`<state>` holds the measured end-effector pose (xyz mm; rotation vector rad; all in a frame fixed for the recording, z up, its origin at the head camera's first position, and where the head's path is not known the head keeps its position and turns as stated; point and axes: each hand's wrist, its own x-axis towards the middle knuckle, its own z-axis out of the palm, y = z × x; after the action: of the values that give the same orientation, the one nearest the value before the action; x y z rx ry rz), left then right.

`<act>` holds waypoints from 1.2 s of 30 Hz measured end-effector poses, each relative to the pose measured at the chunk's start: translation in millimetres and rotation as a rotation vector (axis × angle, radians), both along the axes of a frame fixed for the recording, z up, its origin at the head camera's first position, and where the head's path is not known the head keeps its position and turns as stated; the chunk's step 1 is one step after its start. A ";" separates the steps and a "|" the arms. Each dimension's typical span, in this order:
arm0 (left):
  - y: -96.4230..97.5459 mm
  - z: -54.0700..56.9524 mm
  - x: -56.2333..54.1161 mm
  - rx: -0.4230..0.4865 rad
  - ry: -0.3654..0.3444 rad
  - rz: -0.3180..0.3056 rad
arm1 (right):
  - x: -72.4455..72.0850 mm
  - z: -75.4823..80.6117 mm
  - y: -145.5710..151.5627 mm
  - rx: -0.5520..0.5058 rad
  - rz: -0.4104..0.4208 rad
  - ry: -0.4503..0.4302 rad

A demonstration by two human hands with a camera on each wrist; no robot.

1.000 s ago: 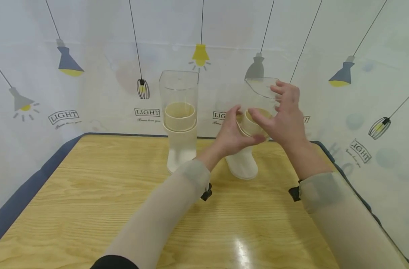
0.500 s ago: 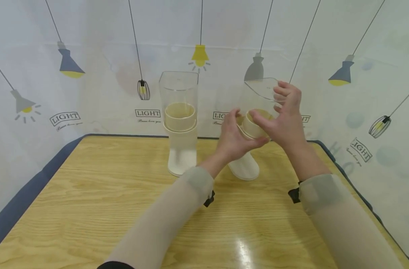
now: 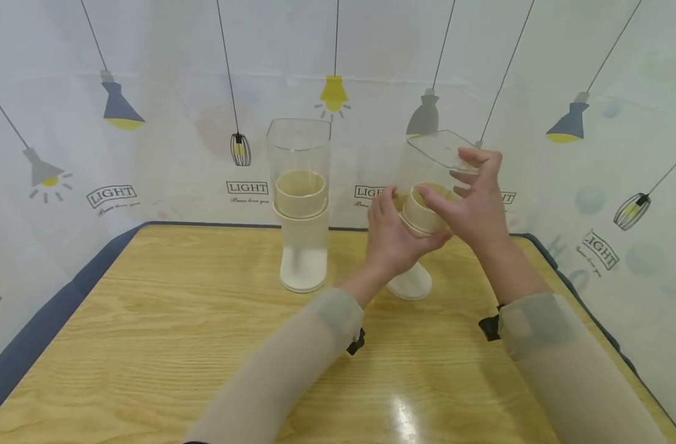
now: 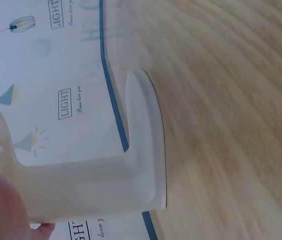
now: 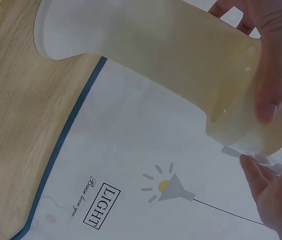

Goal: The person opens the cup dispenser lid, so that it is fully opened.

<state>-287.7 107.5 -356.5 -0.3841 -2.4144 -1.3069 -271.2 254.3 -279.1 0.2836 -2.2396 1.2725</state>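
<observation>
A cream stand (image 3: 412,282) with an oval foot rests on the table, and a clear angular container (image 3: 424,161) is fitted into its collar. Inside the container's lower part shows a cream ring (image 3: 421,211). My left hand (image 3: 395,243) grips the collar, its thumb across the near side and its fingers round the left. My right hand (image 3: 479,206) holds the container from the right, thumb at the ring and fingers along the clear wall. In the left wrist view the stand's foot (image 4: 148,145) sits flat on the wood. The right wrist view shows the left thumb (image 5: 271,75) over the collar.
A matching cream stand (image 3: 303,265) with its own clear container (image 3: 299,139) stands upright to the left. The wooden table (image 3: 166,320) ends at a dark blue edge, against a curtain (image 3: 177,92) printed with lamps.
Both hands have shifted slightly right and down on the stand. The clear container's rim has turned a little, and the right hand's fingers have moved down its wall.
</observation>
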 end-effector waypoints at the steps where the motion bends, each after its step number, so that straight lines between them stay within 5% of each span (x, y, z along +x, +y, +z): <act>1: 0.0 -0.1 1.3 0.003 -0.007 0.009 | 0.1 -0.6 -0.7 0.002 -0.004 -0.007; 9: -1.7 -0.1 2.4 0.054 -0.113 -0.023 | 1.3 -8.4 -11.8 -0.023 -0.072 -0.004; 21: -0.6 9.2 -4.8 0.065 -0.138 -0.031 | -1.9 5.1 -20.7 -0.138 -0.147 -0.009; 29: 2.9 12.5 -6.3 0.033 -0.128 -0.031 | 1.6 15.5 -17.9 0.044 -0.198 0.002; 36: -1.2 13.2 -6.2 0.005 -0.125 -0.045 | 4.7 21.0 -17.9 -0.018 -0.214 -0.092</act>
<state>-294.0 106.4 -343.3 -0.3674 -2.5173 -1.3948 -266.5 236.4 -258.1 -0.0227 -2.2635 1.2121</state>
